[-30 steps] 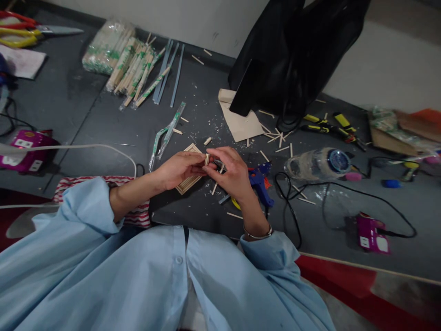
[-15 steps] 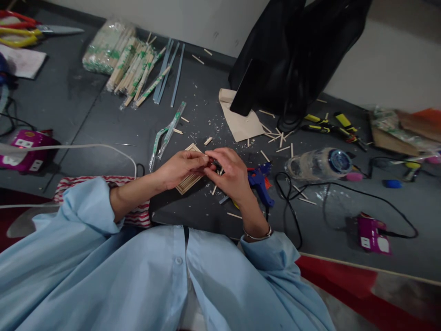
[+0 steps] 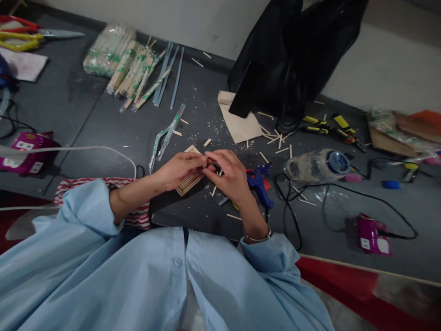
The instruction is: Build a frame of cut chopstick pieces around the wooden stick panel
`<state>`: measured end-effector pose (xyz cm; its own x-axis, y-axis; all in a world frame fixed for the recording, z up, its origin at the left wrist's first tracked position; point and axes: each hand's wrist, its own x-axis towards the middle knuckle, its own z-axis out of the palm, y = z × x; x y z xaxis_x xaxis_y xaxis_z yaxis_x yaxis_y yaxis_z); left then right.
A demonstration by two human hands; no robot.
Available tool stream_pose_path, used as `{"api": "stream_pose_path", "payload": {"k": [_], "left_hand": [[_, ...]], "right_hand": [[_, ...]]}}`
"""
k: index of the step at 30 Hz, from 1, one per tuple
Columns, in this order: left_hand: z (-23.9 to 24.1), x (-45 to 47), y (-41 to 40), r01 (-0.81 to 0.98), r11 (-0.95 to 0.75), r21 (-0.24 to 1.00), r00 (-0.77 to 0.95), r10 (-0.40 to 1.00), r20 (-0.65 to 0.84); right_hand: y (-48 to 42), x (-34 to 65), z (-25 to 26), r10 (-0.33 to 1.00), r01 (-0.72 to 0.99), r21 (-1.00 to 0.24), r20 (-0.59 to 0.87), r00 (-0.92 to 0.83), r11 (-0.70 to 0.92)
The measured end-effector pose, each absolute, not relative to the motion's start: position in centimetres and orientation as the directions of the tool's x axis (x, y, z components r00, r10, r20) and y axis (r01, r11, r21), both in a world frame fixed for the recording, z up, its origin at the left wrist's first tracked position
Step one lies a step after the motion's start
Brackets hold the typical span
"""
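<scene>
My left hand (image 3: 181,169) is closed in a pinch, thumb and forefinger on what looks like a small piece of wooden stick (image 3: 205,164). Right beside it, fingertips almost meeting, my right hand (image 3: 230,171) curls round a small dark tool (image 3: 216,164), mostly hidden by the fingers. Beneath the hands lies a small slatted panel of wooden sticks (image 3: 188,185), partly covered by my left hand. A short bundle of stick pieces (image 3: 207,143) rests just beyond it. To the right of my right hand is a blue glue gun (image 3: 261,187).
Wrapped chopsticks (image 3: 132,73) and grey-blue glue sticks (image 3: 177,78) lie at the back left. A black bag (image 3: 296,55), a phone (image 3: 244,94), cut sticks, yellow-black cutters (image 3: 315,130) and a plastic bottle (image 3: 312,165) are to the right. Black cables loop across the table.
Both hands stay nearly in place, with only a slight shift of the fingers. The view has tilted very slightly.
</scene>
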<state>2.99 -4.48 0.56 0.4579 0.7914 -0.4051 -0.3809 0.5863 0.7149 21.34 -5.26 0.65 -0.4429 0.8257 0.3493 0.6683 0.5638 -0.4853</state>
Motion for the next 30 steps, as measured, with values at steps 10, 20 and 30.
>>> {"api": "stream_pose_path", "payload": {"k": [10,20,30], "left_hand": [[0.47,3.18,-4.59,-0.385,0.596,0.705,0.446,0.789,-0.423],[0.23,3.39,-4.92,-0.403,0.584,0.705,0.421,0.802,-0.424],[0.7,3.18,-4.56,-0.431,0.6,0.674,0.45,0.79,-0.416]], "right_hand": [[-5.36,21.2,0.7,0.825,0.658,-0.497,0.354,-0.441,0.566],[-5.48,21.04,0.79,0.812,0.661,-0.473,0.377,-0.445,0.582],[-5.46,21.21,0.27,0.84,0.659,-0.522,0.355,-0.41,0.542]]}}
